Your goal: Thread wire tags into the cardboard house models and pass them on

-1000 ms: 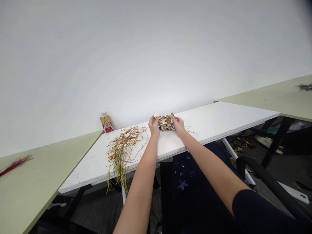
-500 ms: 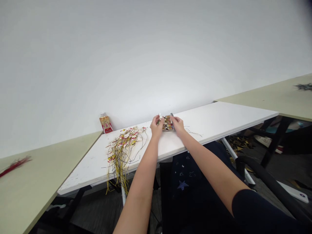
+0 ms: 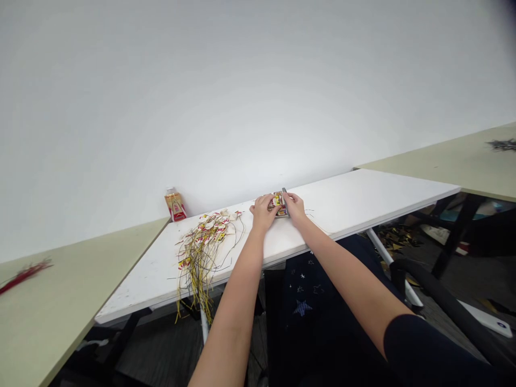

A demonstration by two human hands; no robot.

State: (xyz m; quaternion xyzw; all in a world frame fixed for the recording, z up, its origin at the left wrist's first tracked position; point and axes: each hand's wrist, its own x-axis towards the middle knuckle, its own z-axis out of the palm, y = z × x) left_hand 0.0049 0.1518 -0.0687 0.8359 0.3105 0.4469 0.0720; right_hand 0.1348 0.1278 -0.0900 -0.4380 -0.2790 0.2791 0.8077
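Note:
Both hands are at a small flat piece with a brown, red and yellow pattern (image 3: 278,200), on or just above the white table near the wall. My left hand (image 3: 264,211) is closed over its left part, fingers curled across the top and covering much of it. At the right end, my right hand (image 3: 295,208) pinches the piece beside a dark grey strip (image 3: 284,193). What kind of thing the piece is, I cannot make out. Left of the hands lies a tangled bundle of yellow and black strings with red-and-white tags (image 3: 205,236).
A gold-and-red bottle (image 3: 175,204) stands at the white table's (image 3: 382,191) back left corner. Strings hang over the front edge. Beige tables adjoin both sides, with red strands (image 3: 26,274) on the left one and dark strands (image 3: 502,145) on the right.
My left hand has moved right and turned over the patterned piece, covering more of it. The white bit that stood up by its fingers no longer shows. My right hand stays at the right end.

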